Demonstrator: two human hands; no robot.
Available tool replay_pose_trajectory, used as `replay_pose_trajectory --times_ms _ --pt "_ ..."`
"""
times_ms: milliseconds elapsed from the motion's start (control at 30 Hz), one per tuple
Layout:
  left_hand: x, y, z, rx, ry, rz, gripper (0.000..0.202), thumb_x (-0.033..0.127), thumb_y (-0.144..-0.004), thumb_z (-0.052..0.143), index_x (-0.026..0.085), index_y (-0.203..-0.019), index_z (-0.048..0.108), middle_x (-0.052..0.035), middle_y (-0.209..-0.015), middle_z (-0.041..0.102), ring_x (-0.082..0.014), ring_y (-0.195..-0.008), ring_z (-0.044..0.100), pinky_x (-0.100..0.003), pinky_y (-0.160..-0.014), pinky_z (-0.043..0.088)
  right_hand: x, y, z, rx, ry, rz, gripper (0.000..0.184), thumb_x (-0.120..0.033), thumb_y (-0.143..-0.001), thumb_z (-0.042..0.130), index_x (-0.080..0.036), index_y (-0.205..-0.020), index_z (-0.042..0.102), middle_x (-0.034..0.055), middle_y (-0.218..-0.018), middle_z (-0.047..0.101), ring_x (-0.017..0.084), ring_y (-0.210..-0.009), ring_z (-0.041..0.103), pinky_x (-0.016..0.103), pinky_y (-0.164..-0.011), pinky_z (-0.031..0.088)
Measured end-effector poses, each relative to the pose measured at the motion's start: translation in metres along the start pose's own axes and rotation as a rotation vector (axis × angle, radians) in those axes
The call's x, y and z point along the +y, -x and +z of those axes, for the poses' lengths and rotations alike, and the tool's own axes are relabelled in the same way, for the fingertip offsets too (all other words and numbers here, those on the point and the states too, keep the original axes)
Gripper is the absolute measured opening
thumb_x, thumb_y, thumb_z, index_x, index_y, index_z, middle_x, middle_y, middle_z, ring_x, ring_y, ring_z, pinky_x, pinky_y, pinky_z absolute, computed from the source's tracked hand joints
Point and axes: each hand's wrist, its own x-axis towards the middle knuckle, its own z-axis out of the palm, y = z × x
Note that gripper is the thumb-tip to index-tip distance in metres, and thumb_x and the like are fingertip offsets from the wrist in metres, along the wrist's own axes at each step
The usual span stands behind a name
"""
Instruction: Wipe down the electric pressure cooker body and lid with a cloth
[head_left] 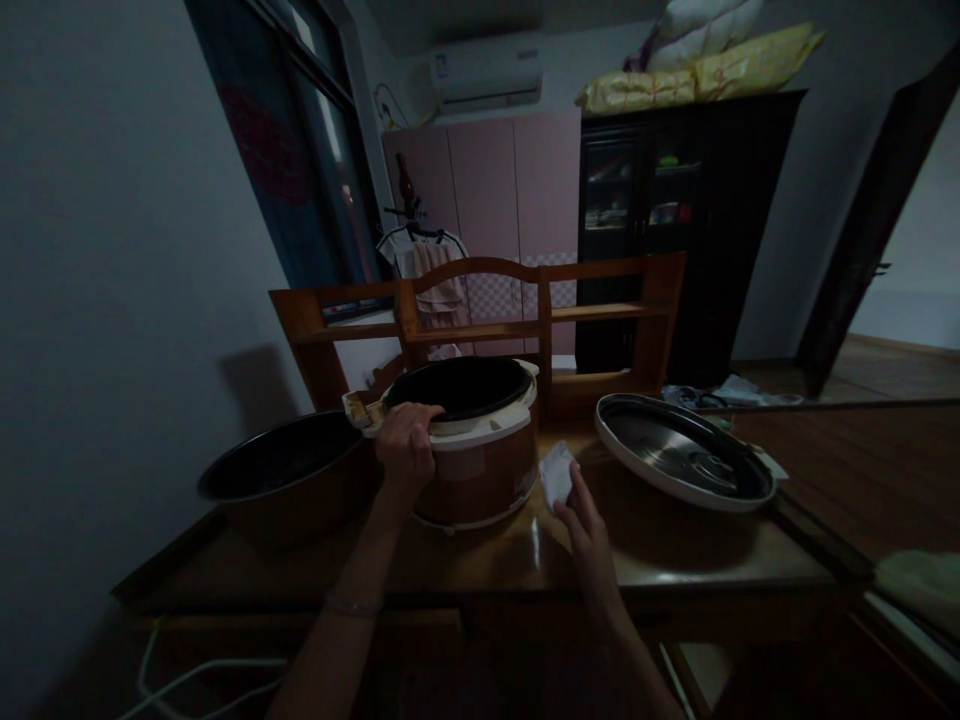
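Note:
A brown and white rice cooker body (pixel 480 485) stands upright on the wooden desk, its dark opening facing up and its lid off. My left hand (pixel 407 445) is closed over the near left part of its white rim, fingers curled toward the inside. To the right of the cooker, my right hand (pixel 585 515) pinches a folded white wipe or tissue (pixel 556 474), held apart from the cooker's side. A dark inner pot (pixel 281 520) sits left of the cooker. The round lid (pixel 679 450) lies at the right with its metal inner face up.
The glossy desk (pixel 525 570) has a raised wooden shelf (pixel 472 268) along its back. A wall (pixel 150 300) rises close on the left. Pale cables (pixel 217 663) hang below the desk's front left. Wardrobes (pixel 487 180) and a dark cabinet (pixel 690 220) stand farther back.

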Motion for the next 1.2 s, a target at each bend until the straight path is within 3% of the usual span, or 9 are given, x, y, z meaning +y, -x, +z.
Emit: replay_pose_trajectory --times_ms 133,233,433,567,700,800,967,1200 --pt "0.002 -0.002 -0.010 -0.034 0.022 -0.039 0.056 0.031 -0.100 0.016 0.019 -0.116 0.068 -0.0090 -0.115 0.072 -0.0230 -0.112 0.063 -0.046 -0.111 0.036 -0.023 0.004 0.032 -0.054 0.029 -0.111 0.076 -0.045 -0.100 0.049 -0.026 -0.162 0.009 0.0035 -0.168 0.014 0.023 -0.153 0.021 0.047 -0.123 0.024" --pt "0.002 0.000 -0.014 0.016 0.045 -0.119 0.058 0.030 -0.101 0.012 0.019 -0.114 0.068 -0.0073 -0.119 0.071 -0.0211 -0.120 0.061 -0.047 -0.120 0.027 -0.035 0.002 0.048 -0.095 0.093 -0.184 0.078 -0.042 -0.101 0.048 -0.027 -0.162 0.001 0.0026 -0.168 0.013 0.023 -0.153 0.021 0.047 -0.124 0.023" --pt "0.011 0.003 -0.017 -0.009 0.061 -0.244 0.057 0.027 -0.100 0.011 0.020 -0.105 0.067 -0.0053 -0.118 0.070 -0.0184 -0.121 0.061 -0.044 -0.125 0.021 -0.028 -0.006 0.081 -0.100 0.300 -0.378 0.074 -0.035 -0.100 0.049 -0.026 -0.162 0.009 0.0051 -0.168 0.017 0.027 -0.155 0.013 0.056 -0.123 0.022" --pt "0.013 0.000 -0.021 -0.036 0.083 -0.264 0.055 0.028 -0.101 0.012 0.022 -0.104 0.066 -0.0037 -0.114 0.070 -0.0179 -0.118 0.060 -0.042 -0.123 0.025 -0.024 -0.002 0.101 -0.009 0.434 -0.386 0.077 -0.032 -0.100 0.045 -0.022 -0.162 0.001 0.0091 -0.169 0.010 0.032 -0.155 0.007 0.064 -0.119 0.027" --pt "0.014 -0.001 -0.025 -0.087 0.100 -0.263 0.056 0.027 -0.100 0.008 0.023 -0.106 0.064 -0.0024 -0.111 0.068 -0.0179 -0.114 0.059 -0.042 -0.123 0.024 -0.022 0.012 0.117 0.002 0.545 -0.463 0.079 -0.030 -0.099 0.044 -0.018 -0.162 -0.003 0.0115 -0.169 0.006 0.035 -0.155 0.005 0.066 -0.118 0.027" --pt "0.014 -0.001 -0.028 -0.116 0.094 -0.244 0.057 0.026 -0.100 0.006 0.023 -0.109 0.062 -0.0022 -0.111 0.066 -0.0176 -0.114 0.058 -0.042 -0.123 0.023 -0.017 0.020 0.120 0.001 0.601 -0.496 0.080 -0.030 -0.099 0.045 -0.016 -0.162 -0.001 0.0130 -0.168 0.008 0.035 -0.155 0.009 0.064 -0.117 0.030" --pt "0.012 -0.001 -0.029 -0.162 0.074 -0.221 0.057 0.027 -0.101 0.005 0.023 -0.112 0.061 -0.0030 -0.113 0.065 -0.0178 -0.116 0.056 -0.043 -0.124 0.021 -0.020 0.015 0.109 -0.027 0.645 -0.529 0.078 -0.029 -0.098 0.048 -0.014 -0.162 0.005 0.0132 -0.168 0.012 0.034 -0.154 0.013 0.061 -0.119 0.030" --pt "0.011 0.000 -0.021 -0.114 0.013 -0.237 0.055 0.026 -0.101 0.007 0.023 -0.109 0.062 -0.0048 -0.107 0.065 -0.0199 -0.112 0.057 -0.044 -0.121 0.026 -0.033 0.002 0.090 -0.099 0.653 -0.620 0.079 -0.027 -0.095 0.051 -0.017 -0.162 0.010 0.0086 -0.168 0.013 0.032 -0.155 0.012 0.059 -0.122 0.028"
